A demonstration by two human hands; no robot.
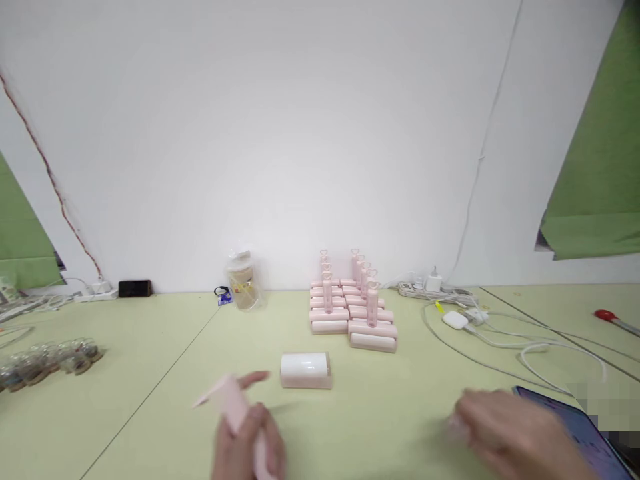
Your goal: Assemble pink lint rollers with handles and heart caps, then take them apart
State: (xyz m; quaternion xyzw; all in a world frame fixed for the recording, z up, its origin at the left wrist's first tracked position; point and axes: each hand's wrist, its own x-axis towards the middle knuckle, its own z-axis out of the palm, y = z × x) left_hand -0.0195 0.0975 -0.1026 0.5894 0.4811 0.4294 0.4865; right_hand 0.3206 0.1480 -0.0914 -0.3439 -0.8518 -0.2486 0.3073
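My left hand [250, 437] is low in the middle, its fingers wrapped round a pink handle piece [227, 395] that sticks up and to the left. Just beyond it a white roller in a pink holder [306, 371] lies on the pale green table [150, 373]. My right hand [505, 433] is blurred at the lower right, close to the table, its fingers curled and smeared by motion; something small and pale may be under them. Behind the roller stand two rows of pink lint rollers [353, 307] with heart-topped handles.
A clear jar [243, 280] stands by the wall. Small glass jars [47, 360] sit at the left. A power strip [433, 288], a white charger [455, 320] and cables [530, 347] lie at the right, with a phone [585, 433] near my right hand. A red-tipped tool [613, 319] lies far right.
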